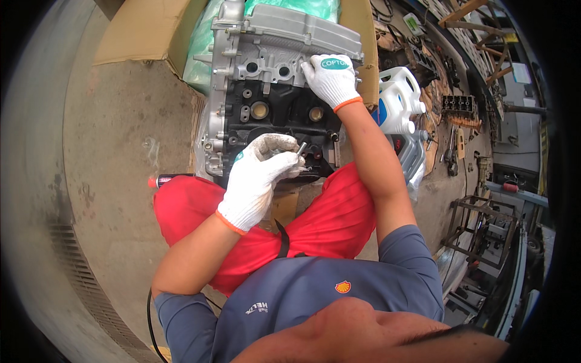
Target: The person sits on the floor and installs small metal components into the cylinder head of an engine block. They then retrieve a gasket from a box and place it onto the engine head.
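"While the left hand pinches a small metal cylinder, where is the engine?"

"Before the knees, between carton flaps; the cylinder is over its near end, apparently unfitted."

"And the right hand?"

"Bent against the engine, beside its silvery cover; whether it grips anything, I can't tell."

"How far along?"

"Partway, I'd judge: the cover sits in place, but round ports are uncovered and the cylinder is loose."

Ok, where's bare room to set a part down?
Bare, stained concrete floor lies between the drain grate and the red-capped can, and between the cardboard box and a plastic scrap. Right of the engine is crowded: white jugs, a grey jug, engine parts.
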Action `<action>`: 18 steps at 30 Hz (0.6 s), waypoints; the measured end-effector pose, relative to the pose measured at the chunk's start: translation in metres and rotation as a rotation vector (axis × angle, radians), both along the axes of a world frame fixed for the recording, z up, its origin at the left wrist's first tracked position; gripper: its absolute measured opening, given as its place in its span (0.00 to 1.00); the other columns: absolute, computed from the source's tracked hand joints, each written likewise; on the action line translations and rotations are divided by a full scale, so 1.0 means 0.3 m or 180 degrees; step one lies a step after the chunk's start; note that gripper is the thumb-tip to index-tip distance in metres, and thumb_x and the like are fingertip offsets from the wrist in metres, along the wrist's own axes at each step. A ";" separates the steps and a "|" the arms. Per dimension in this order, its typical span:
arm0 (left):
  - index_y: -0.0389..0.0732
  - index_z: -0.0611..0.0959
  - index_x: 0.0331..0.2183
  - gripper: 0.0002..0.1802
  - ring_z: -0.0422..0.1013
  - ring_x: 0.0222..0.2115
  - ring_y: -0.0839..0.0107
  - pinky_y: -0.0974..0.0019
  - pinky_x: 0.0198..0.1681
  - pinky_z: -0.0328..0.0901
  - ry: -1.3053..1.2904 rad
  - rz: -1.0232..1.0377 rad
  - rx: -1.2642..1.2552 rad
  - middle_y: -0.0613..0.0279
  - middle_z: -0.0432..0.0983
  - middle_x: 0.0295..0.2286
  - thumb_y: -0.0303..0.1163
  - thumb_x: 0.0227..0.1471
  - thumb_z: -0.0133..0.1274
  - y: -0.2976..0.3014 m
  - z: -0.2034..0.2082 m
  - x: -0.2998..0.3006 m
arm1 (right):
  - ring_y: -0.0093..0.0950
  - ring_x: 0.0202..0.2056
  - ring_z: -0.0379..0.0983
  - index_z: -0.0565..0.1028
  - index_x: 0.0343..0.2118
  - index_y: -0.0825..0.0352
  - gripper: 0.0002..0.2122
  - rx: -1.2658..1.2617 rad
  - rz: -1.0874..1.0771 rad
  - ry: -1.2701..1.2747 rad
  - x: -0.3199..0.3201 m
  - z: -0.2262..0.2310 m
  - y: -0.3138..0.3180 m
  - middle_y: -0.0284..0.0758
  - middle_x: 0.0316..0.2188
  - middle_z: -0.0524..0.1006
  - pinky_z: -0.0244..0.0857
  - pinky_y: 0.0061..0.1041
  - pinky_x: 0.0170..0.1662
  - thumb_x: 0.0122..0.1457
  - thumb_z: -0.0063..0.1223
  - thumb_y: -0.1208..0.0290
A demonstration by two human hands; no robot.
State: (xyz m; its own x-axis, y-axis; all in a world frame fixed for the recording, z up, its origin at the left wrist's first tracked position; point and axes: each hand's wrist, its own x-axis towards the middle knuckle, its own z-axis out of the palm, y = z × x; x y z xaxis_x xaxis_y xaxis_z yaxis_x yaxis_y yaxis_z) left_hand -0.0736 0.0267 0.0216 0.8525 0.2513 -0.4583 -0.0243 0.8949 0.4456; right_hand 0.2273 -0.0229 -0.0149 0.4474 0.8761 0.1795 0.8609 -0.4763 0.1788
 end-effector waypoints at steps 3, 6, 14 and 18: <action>0.37 0.83 0.44 0.10 0.82 0.37 0.65 0.62 0.43 0.79 0.0009 -0.0009 0.0045 0.57 0.83 0.37 0.19 0.59 0.62 -0.002 0.004 0.000 | 0.43 0.31 0.83 0.84 0.30 0.63 0.20 -0.0311 0.0022 -0.0076 -0.011 0.005 0.015 0.42 0.29 0.84 0.73 0.45 0.36 0.69 0.47 0.54; 0.37 0.82 0.44 0.11 0.82 0.37 0.65 0.62 0.43 0.78 0.0079 0.0049 0.0075 0.57 0.83 0.37 0.20 0.59 0.62 0.000 0.013 -0.003 | 0.40 0.36 0.84 0.86 0.36 0.61 0.22 -0.0691 -0.0555 0.0363 0.012 -0.011 0.029 0.38 0.32 0.86 0.73 0.43 0.44 0.73 0.42 0.51; 0.41 0.79 0.46 0.13 0.82 0.38 0.66 0.63 0.42 0.77 0.0139 0.0518 0.0221 0.58 0.83 0.38 0.21 0.60 0.62 0.008 0.010 -0.012 | 0.27 0.42 0.82 0.81 0.50 0.70 0.17 -0.0361 0.0401 0.3791 -0.217 0.348 -0.075 0.39 0.37 0.84 0.74 0.29 0.47 0.73 0.50 0.60; 0.42 0.79 0.46 0.13 0.82 0.38 0.67 0.62 0.43 0.77 0.0102 0.0584 0.0203 0.59 0.82 0.39 0.22 0.61 0.62 0.009 0.011 -0.016 | 0.23 0.42 0.79 0.78 0.54 0.71 0.17 -0.0585 0.1055 0.4808 -0.311 0.402 -0.085 0.35 0.39 0.83 0.73 0.25 0.49 0.67 0.61 0.68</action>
State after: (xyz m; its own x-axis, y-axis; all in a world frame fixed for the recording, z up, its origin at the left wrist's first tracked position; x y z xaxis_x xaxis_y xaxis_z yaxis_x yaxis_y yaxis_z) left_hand -0.0784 0.0296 0.0249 0.7749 0.4306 -0.4628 -0.1692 0.8467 0.5045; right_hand 0.1342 -0.0485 0.1056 -0.1036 0.9273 -0.3596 0.3476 -0.3050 -0.8867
